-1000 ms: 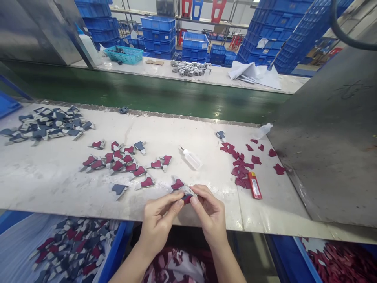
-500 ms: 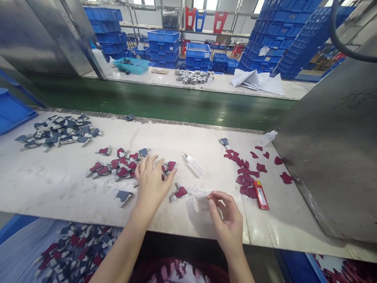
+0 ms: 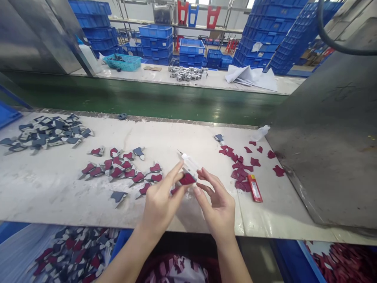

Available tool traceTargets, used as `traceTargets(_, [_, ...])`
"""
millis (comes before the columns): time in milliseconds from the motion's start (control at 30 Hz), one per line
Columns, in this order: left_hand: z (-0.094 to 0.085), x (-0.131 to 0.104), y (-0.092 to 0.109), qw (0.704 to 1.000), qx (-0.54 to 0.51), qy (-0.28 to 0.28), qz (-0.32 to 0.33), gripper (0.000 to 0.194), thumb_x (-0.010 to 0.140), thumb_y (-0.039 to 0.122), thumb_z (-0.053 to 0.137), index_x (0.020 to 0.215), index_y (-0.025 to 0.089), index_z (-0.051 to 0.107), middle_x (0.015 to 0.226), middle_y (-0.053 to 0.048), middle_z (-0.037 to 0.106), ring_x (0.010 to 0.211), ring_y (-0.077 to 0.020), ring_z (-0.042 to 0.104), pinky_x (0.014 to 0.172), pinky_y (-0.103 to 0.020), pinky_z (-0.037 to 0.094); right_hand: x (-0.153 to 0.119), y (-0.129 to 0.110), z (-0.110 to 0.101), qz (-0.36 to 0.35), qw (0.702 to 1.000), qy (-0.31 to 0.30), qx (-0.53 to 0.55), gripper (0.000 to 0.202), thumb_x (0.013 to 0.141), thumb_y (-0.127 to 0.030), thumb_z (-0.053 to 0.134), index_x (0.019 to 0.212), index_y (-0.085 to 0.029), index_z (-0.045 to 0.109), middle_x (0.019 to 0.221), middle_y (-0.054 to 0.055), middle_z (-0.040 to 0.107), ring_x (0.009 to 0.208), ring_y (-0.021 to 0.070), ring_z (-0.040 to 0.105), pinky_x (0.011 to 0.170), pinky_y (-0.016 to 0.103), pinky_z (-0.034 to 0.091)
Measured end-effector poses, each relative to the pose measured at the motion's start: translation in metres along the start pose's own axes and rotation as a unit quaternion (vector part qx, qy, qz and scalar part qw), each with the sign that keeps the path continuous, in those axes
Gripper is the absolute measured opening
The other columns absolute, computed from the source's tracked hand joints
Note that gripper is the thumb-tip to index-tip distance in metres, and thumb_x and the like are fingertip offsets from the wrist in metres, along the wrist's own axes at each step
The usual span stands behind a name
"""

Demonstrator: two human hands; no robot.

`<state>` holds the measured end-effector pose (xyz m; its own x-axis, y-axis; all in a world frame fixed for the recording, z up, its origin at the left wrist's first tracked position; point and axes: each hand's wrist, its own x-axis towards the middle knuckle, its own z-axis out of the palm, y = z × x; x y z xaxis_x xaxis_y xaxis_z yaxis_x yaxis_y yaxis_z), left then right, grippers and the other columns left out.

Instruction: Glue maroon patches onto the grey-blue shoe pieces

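My left hand point(image 3: 161, 198) pinches a small grey part with a dark red face point(image 3: 187, 179) between thumb and fingers, raised just above the table. At the right end of that part are the curled fingertips of my right hand point(image 3: 217, 202), thumb below and index finger above. Directly behind it lies a clear needle-tipped bottle point(image 3: 190, 162), its lower end hidden. Another red-faced part point(image 3: 174, 190) shows partly beneath my left fingers. Left of my hands lies a group of red-faced parts point(image 3: 117, 171), and nearer me a blue-faced part point(image 3: 118, 197).
Loose dark red pieces point(image 3: 240, 173) and a red box with a yellow end point(image 3: 255, 188) lie to the right. A pile of blue-grey parts point(image 3: 47, 133) sits at the far left. A metal panel point(image 3: 326, 157) bounds the right side. Filled bins stand below the table edge.
My left hand has moved right from the red-faced group and now holds a part. My right hand has shifted slightly left and up to meet it. The view has tilted slightly.
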<state>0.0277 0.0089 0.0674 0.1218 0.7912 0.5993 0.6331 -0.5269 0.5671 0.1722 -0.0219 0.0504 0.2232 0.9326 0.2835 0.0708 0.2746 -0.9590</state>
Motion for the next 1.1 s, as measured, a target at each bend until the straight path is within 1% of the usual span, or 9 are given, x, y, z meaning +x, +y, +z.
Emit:
traceTargets(100, [-0.011, -0.007, 0.026, 0.996, 0.006, 0.075, 0.048, 0.047, 0.084, 0.009, 0.071, 0.128, 0.021, 0.061, 0.099, -0.001, 0.078, 0.074, -0.0127, 0.075, 0.075, -0.019, 0.061, -0.001, -0.015, 0.002, -0.035, 0.999, -0.011, 0.014, 0.037, 0.088, -0.017, 0.068, 0.122, -0.032, 0.067, 0.108, 0.004, 0.068, 0.099, 0.0177, 0.065, 0.082, 0.031, 0.057])
traceTargets(233, [-0.020, -0.009, 0.039, 0.994, 0.011, 0.094, 0.054, 0.039, 0.082, 0.008, 0.072, 0.119, 0.020, 0.065, 0.096, 0.000, 0.079, 0.075, -0.0124, 0.075, 0.073, -0.020, 0.062, -0.008, -0.027, 0.000, -0.052, 0.998, -0.003, 0.018, 0.038, 0.087, -0.013, 0.068, 0.119, -0.031, 0.069, 0.100, 0.003, 0.069, 0.090, 0.0168, 0.066, 0.077, 0.030, 0.056])
traceTargets(500, [-0.023, -0.013, 0.048, 0.993, 0.001, 0.100, 0.055, 0.035, 0.083, 0.011, 0.073, 0.114, 0.022, 0.065, 0.087, 0.003, 0.078, 0.071, -0.0118, 0.073, 0.062, -0.020, 0.060, -0.012, -0.035, -0.003, -0.045, 0.998, 0.001, 0.032, 0.034, 0.084, -0.014, 0.071, 0.113, -0.032, 0.072, 0.098, 0.004, 0.070, 0.091, 0.0206, 0.066, 0.076, 0.034, 0.056])
traceTargets(700, [-0.024, -0.014, 0.052, 0.994, -0.012, 0.097, 0.043, 0.040, 0.081, 0.008, 0.074, 0.116, 0.024, 0.065, 0.089, 0.003, 0.077, 0.071, -0.0127, 0.072, 0.059, -0.021, 0.059, -0.012, -0.037, -0.005, -0.037, 0.998, -0.004, 0.049, 0.029, 0.083, -0.014, 0.071, 0.107, -0.031, 0.074, 0.094, 0.003, 0.070, 0.087, 0.0186, 0.065, 0.075, 0.032, 0.055])
traceTargets(833, [-0.018, -0.017, 0.044, 0.994, -0.013, 0.095, 0.051, 0.043, 0.080, 0.005, 0.073, 0.119, 0.021, 0.065, 0.091, 0.000, 0.077, 0.069, -0.0125, 0.071, 0.062, -0.021, 0.059, -0.009, -0.028, 0.000, -0.011, 0.998, 0.017, 0.059, 0.019, 0.083, -0.019, 0.071, 0.099, -0.028, 0.075, 0.091, 0.002, 0.070, 0.086, 0.0179, 0.066, 0.075, 0.031, 0.056])
traceTargets(900, [-0.011, -0.021, 0.032, 0.995, -0.012, 0.075, 0.061, 0.044, 0.081, 0.004, 0.071, 0.122, 0.019, 0.063, 0.092, -0.002, 0.076, 0.071, -0.0138, 0.071, 0.068, -0.024, 0.060, -0.008, -0.017, 0.003, 0.035, 0.997, 0.017, 0.069, 0.013, 0.083, -0.024, 0.072, 0.095, -0.025, 0.075, 0.091, 0.003, 0.072, 0.086, 0.0190, 0.068, 0.075, 0.032, 0.058])
traceTargets(1000, [0.002, -0.028, 0.007, 0.999, -0.011, -0.020, 0.048, 0.042, 0.086, 0.005, 0.064, 0.127, 0.015, 0.059, 0.093, -0.006, 0.075, 0.077, -0.0174, 0.070, 0.072, -0.028, 0.059, -0.008, 0.006, 0.000, 0.136, 0.990, -0.024, 0.031, 0.018, 0.084, -0.035, 0.070, 0.095, -0.021, 0.075, 0.091, 0.006, 0.074, 0.087, 0.0220, 0.070, 0.080, 0.036, 0.059])
traceTargets(1033, [0.007, -0.031, -0.001, 0.998, -0.004, -0.059, 0.035, 0.041, 0.087, 0.006, 0.062, 0.127, 0.015, 0.059, 0.093, -0.007, 0.074, 0.082, -0.0192, 0.069, 0.073, -0.030, 0.059, -0.010, 0.013, -0.003, 0.148, 0.988, -0.032, -0.008, 0.021, 0.084, -0.037, 0.070, 0.096, -0.020, 0.076, 0.094, 0.007, 0.074, 0.090, 0.0228, 0.070, 0.082, 0.037, 0.058])
traceTargets(1100, [0.012, -0.035, -0.013, 0.993, 0.036, -0.112, 0.007, 0.038, 0.087, 0.007, 0.061, 0.125, 0.014, 0.060, 0.094, -0.009, 0.074, 0.092, -0.0240, 0.067, 0.078, -0.036, 0.058, -0.013, 0.026, -0.013, 0.124, 0.988, -0.012, -0.092, 0.026, 0.083, -0.040, 0.070, 0.098, -0.020, 0.075, 0.102, 0.009, 0.072, 0.094, 0.0238, 0.068, 0.084, 0.038, 0.057])
